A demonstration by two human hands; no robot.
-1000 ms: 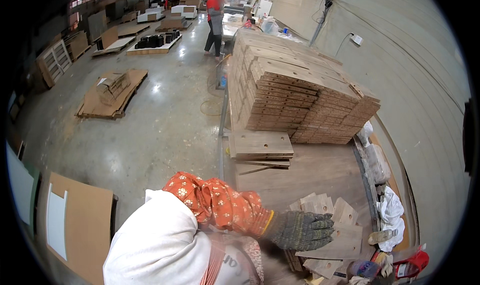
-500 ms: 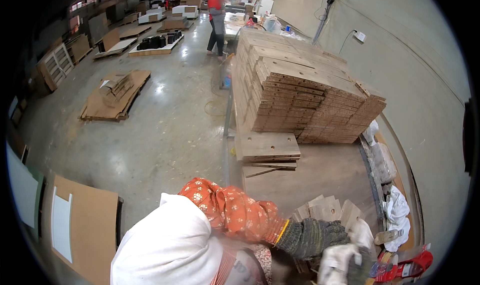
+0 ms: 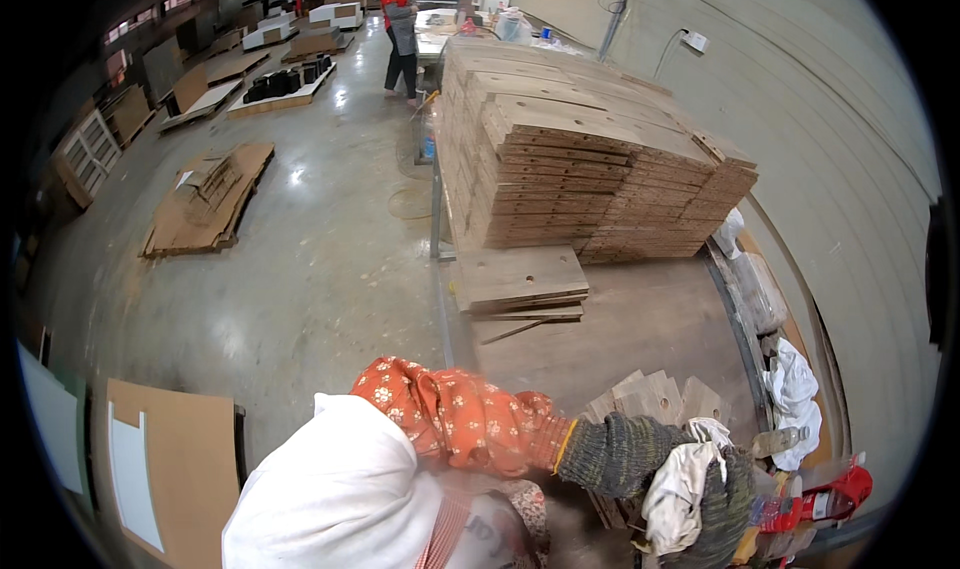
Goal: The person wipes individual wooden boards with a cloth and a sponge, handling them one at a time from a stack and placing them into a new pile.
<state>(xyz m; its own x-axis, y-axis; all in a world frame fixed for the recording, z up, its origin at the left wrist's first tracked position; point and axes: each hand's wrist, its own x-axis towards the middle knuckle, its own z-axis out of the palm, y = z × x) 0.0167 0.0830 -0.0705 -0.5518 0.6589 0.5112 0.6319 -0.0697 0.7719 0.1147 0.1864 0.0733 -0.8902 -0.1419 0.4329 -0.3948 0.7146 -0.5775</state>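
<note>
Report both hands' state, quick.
Left hand: cannot be told if open or closed; grip hidden by white cloth.
Right hand: against that cloth; whether closed on it cannot be told.

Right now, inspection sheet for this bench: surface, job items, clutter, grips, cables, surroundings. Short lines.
Surface: brown benchtop, bare patch mid-bench.
Job items: bunched off-white cloth between the gloved hands; small drilled boards fanned just beyond them; short board stack before the tall board stack.
Clutter: clear bottle, crumpled white material and red object along the right side.
Grips: left grip and right grip in gray knit gloves; finger closure hidden.
Cables: dark cable hanging from the white wall box.
Surroundings: co-worker standing beyond the tall stack; loaded pallets on the floor.
</note>
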